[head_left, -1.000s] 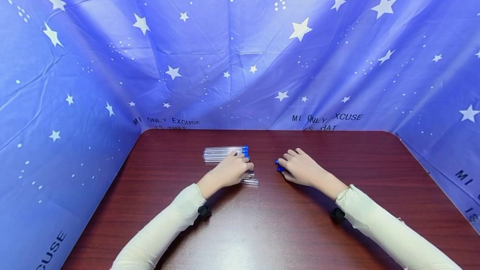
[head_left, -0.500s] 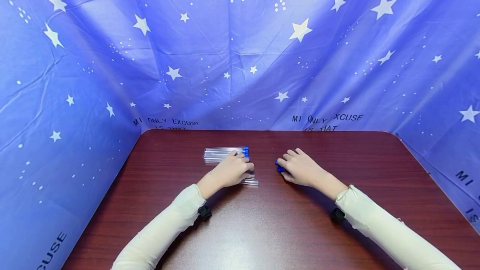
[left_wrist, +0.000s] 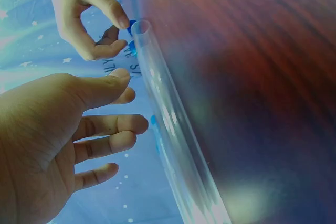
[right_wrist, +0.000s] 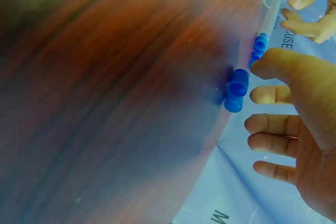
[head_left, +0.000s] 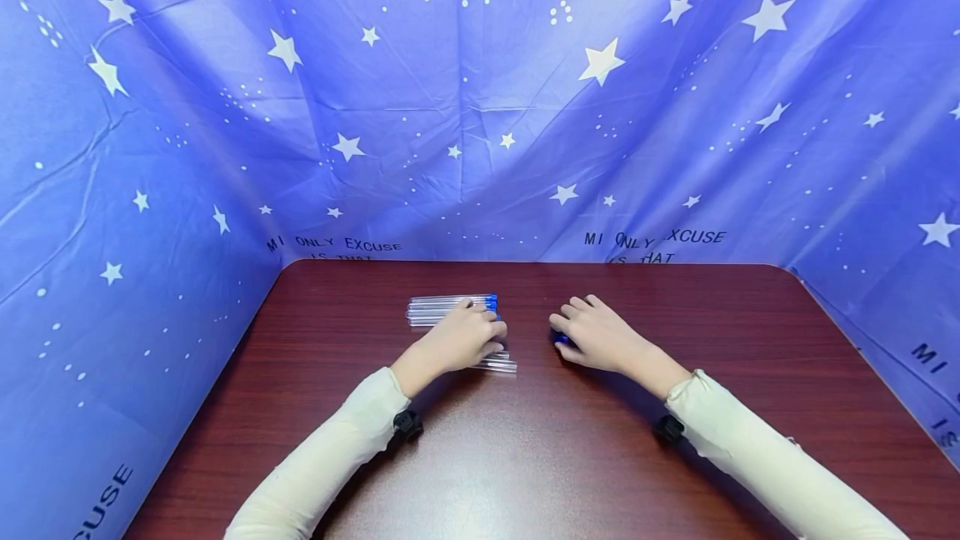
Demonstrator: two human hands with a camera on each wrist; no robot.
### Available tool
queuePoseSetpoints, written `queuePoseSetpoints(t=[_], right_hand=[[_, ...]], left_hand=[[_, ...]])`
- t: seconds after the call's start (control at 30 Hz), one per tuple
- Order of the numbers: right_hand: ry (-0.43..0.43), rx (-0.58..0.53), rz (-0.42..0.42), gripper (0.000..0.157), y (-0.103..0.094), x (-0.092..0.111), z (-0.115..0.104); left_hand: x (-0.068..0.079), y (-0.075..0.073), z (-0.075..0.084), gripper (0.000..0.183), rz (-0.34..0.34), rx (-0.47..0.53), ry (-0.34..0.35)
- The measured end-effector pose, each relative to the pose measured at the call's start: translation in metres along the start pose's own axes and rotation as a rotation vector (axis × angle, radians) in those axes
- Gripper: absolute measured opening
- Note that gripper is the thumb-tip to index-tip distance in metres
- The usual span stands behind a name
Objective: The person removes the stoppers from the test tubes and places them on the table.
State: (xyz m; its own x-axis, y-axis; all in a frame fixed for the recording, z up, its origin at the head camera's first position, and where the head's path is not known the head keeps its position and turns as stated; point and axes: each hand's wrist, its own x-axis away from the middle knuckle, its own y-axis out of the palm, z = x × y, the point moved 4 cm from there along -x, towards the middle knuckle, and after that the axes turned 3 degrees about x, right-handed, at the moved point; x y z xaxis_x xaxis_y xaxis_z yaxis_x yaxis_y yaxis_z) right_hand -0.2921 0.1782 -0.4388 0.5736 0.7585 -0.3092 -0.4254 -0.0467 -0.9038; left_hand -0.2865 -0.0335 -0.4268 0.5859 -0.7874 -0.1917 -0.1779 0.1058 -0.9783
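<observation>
My left hand [head_left: 459, 336] hovers over clear test tubes on the table. In the left wrist view its thumb and fingers are spread apart, with nothing between them, beside a clear uncapped tube [left_wrist: 173, 119]. The open ends of the uncapped tubes [head_left: 498, 366] stick out below this hand in the head view; the rest of them is covered. Across from it, my right hand [head_left: 596, 333] is held over small blue caps [right_wrist: 238, 83]. The right wrist view has its fingers loosely extended, thumb tip close to the caps, holding nothing.
Several test tubes with blue caps [head_left: 438, 311] lie side by side behind the left hand, their capped ends to the right. The dark red wooden table [head_left: 510, 457] is bordered by a blue star-printed cloth [head_left: 480, 107] at the back and sides.
My right hand has shifted slightly left, so one blue cap is now hidden in the head view. My left hand has moved slightly left, and more of the uncapped tubes shows.
</observation>
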Motion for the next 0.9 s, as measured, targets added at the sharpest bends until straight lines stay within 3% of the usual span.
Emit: queuePoseSetpoints(t=[0.47, 0.9], right_hand=[[0.046, -0.090, 0.041, 0.022, -0.010, -0.026, -0.006], [0.045, -0.159, 0.089, 0.021, -0.012, -0.054, -0.013]], left_hand=[[0.007, -0.018, -0.017, 0.019, 0.143, -0.025, -0.052], [0.013, -0.017, -0.033, 0.031, 0.248, -0.139, -0.084]])
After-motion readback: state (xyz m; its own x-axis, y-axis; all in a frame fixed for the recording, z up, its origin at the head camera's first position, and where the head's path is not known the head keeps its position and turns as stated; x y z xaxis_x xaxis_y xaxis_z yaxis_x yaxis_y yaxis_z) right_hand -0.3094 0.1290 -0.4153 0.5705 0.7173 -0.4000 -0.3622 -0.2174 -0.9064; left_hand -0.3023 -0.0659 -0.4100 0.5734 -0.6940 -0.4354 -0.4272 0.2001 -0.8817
